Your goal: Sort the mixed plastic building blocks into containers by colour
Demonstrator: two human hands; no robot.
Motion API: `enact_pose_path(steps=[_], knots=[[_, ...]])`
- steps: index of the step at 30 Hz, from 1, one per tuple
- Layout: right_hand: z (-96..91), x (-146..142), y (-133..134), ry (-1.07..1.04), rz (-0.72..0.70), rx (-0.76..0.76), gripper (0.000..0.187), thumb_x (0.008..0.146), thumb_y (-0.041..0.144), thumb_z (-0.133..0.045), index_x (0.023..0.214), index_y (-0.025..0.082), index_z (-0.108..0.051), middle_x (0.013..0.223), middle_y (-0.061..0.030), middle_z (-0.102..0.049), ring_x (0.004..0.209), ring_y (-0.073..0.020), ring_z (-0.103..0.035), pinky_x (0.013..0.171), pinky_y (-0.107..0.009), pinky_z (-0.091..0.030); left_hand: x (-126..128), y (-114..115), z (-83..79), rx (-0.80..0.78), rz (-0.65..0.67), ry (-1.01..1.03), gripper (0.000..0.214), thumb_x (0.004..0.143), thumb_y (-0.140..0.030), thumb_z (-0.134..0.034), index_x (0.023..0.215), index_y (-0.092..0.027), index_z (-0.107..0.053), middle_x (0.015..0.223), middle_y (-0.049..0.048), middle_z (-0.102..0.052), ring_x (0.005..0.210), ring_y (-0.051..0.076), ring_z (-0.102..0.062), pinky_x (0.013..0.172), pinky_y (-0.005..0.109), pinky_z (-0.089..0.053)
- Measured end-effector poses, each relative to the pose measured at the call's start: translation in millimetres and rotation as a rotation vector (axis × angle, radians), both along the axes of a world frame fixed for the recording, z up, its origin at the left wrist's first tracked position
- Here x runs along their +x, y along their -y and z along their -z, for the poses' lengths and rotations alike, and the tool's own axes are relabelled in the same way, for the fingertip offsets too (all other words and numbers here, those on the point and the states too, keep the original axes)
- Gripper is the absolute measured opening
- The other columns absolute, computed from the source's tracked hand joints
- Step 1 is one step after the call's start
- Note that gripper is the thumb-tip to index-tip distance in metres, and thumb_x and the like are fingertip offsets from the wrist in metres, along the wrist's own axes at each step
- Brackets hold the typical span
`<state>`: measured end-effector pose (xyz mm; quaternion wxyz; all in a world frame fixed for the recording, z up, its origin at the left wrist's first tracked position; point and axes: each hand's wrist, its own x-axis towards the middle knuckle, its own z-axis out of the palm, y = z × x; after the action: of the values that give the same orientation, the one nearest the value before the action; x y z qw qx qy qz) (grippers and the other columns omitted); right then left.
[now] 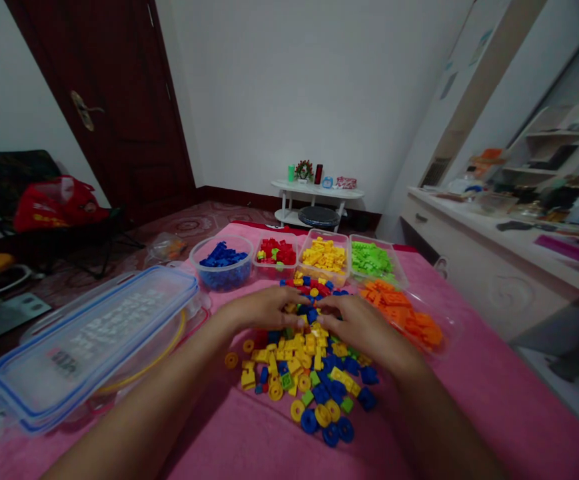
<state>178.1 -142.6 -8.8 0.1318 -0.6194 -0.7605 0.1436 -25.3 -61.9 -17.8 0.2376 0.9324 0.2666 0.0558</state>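
Note:
A loose pile of building blocks [294, 360], mostly yellow and blue with some green and red, is spread on the pink cloth [249, 427]. Over its far half, my left hand [269, 310] reaches in from the left, thumb and fingers apart. Facing it, my right hand [352, 323] comes from the right with its fingers parted and touching or just above the blocks. No block shows clearly in either hand. Several round yellow and blue wheel-like pieces [322, 416] lie at the near edge of the pile.
Beyond the pile stand tubs of blue blocks [223, 263], red blocks [276, 252], yellow blocks [324, 255] and green blocks [370, 260]. Orange blocks [399, 310] fill a clear container at right. Stacked plastic lids [104, 340] lie at left. A white dresser [484, 247] stands right.

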Motion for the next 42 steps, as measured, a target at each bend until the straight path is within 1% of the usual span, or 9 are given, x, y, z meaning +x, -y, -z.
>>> enact_pose_path(steps=[2, 4, 6, 12, 15, 20, 27, 33, 42], knots=[[-8.0, -3.7, 3.4, 0.013, 0.023, 0.012, 0.022, 0.082, 0.029, -0.052, 0.092, 0.021, -0.070, 0.087, -0.0049, -0.070, 0.080, -0.0182, -0.062, 0.068, -0.025, -0.040, -17.7, -7.1, -17.9, -0.003, -0.112, -0.018, 0.037, 0.078, -0.036, -0.058, 0.112, -0.025, -0.065, 0.111, 0.0048, -0.067, 0.097, 0.018, -0.062, 0.082, 0.026, -0.045], [-12.1, -8.8, 5.7, 0.038, 0.041, 0.031, 0.020, 0.082, 0.028, -0.052, 0.086, 0.021, -0.070, 0.082, -0.0042, -0.070, 0.076, -0.0171, -0.062, 0.064, -0.024, -0.038, -31.1, -12.3, -28.8, 0.069, -0.234, -0.119, 0.025, 0.073, -0.027, -0.060, 0.095, -0.023, -0.071, 0.091, 0.0038, -0.072, 0.079, 0.017, -0.064, 0.068, 0.024, -0.044], [-13.3, -13.2, 6.9, 0.081, 0.054, 0.028, 0.017, 0.080, 0.027, -0.054, 0.085, 0.023, -0.070, 0.081, -0.0032, -0.069, 0.074, -0.0161, -0.061, 0.061, -0.024, -0.035, -36.9, -12.6, -31.9, 0.108, -0.304, -0.267, 0.021, 0.066, -0.024, -0.064, 0.085, -0.022, -0.073, 0.081, 0.0035, -0.071, 0.072, 0.017, -0.063, 0.060, 0.023, -0.042], [-14.3, -6.1, 6.7, 0.266, 0.097, -0.024, 0.013, 0.071, 0.019, -0.057, 0.075, 0.023, -0.069, 0.077, -0.0018, -0.067, 0.071, -0.0156, -0.059, 0.056, -0.024, -0.029, -19.5, 3.1, -22.2, 0.189, -0.334, -0.529, 0.049, 0.050, -0.032, -0.076, 0.098, -0.024, -0.069, 0.096, 0.0072, -0.069, 0.085, 0.025, -0.063, 0.062, 0.026, -0.045], [-17.0, 3.7, 7.0, 0.264, 0.143, -0.055, 0.018, 0.068, 0.017, -0.057, 0.080, 0.024, -0.069, 0.076, -0.0006, -0.067, 0.067, -0.0145, -0.057, 0.055, -0.024, -0.028, -18.8, 3.0, -23.1, 0.192, -0.319, -0.510, 0.047, 0.052, -0.030, -0.075, 0.098, -0.025, -0.068, 0.095, 0.0055, -0.069, 0.086, 0.024, -0.063, 0.063, 0.026, -0.045], [-18.1, 12.8, 8.1, 0.300, 0.196, -0.082, 0.021, 0.068, 0.014, -0.055, 0.080, 0.023, -0.069, 0.075, -0.0024, -0.066, 0.064, -0.0147, -0.057, 0.053, -0.024, -0.026, -32.6, -4.9, -30.8, 0.212, -0.452, -0.494, 0.040, 0.055, -0.026, -0.074, 0.095, -0.023, -0.070, 0.095, 0.0064, -0.069, 0.088, 0.023, -0.063, 0.067, 0.025, -0.046], [-6.1, 12.1, 5.1, 0.411, 0.199, -0.119, 0.032, 0.066, 0.005, -0.053, 0.088, 0.023, -0.069, 0.090, -0.0077, -0.069, 0.082, -0.0216, -0.063, 0.057, -0.025, -0.032, -22.5, -2.2, -24.1, 0.152, -0.428, -0.585, 0.037, 0.055, -0.019, -0.071, 0.092, -0.017, -0.071, 0.099, 0.0144, -0.069, 0.090, 0.031, -0.064, 0.067, 0.032, -0.049], [-5.9, 5.0, 3.5, 0.477, 0.221, -0.187, 0.036, 0.069, 0.004, -0.052, 0.097, 0.020, -0.068, 0.101, -0.0133, -0.068, 0.097, -0.0281, -0.062, 0.069, -0.030, -0.041, -26.8, -3.1, -23.5, 0.175, -0.401, -0.524, 0.034, 0.056, -0.019, -0.068, 0.089, -0.022, -0.071, 0.092, 0.0085, -0.070, 0.085, 0.025, -0.064, 0.065, 0.027, -0.047], [-10.0, 4.1, 7.7, 0.459, 0.194, -0.177, 0.032, 0.068, 0.010, -0.058, 0.097, 0.020, -0.068, 0.100, -0.0133, -0.069, 0.095, -0.0296, -0.064, 0.072, -0.034, -0.045, -24.1, -0.2, -25.9, 0.181, -0.304, -0.437, 0.033, 0.061, -0.019, -0.062, 0.090, -0.028, -0.073, 0.085, 0.0033, -0.071, 0.076, 0.019, -0.064, 0.061, 0.024, -0.043]])
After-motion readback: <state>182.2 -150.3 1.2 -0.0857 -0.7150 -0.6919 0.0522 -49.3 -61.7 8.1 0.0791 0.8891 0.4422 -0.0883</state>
